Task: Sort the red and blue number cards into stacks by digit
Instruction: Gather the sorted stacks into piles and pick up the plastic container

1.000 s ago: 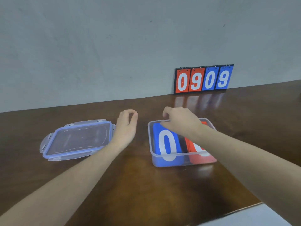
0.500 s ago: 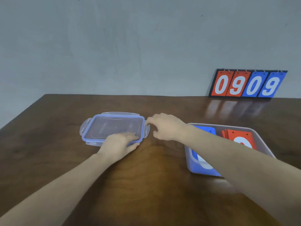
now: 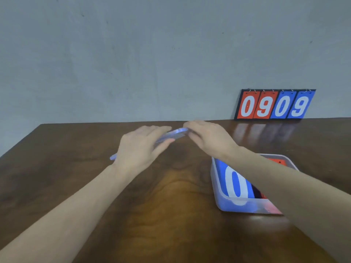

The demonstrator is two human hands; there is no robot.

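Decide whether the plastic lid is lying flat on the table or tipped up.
Tipped up. Both hands hold the lid: the right hand lifts its far end, the left hand grips its middle, and the near corner sits low by the table.

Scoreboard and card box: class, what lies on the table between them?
Nothing: in the head view only bare brown table, showing the digits' reflections, separates the scoreboard at the wall from the clear box of number cards.

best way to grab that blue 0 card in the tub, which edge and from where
Come from straight above and pinch the far top edge of the blue 0 card. It lies face up in the open clear tub, whose walls block a sideways approach, and red cards sit beside it on the right.
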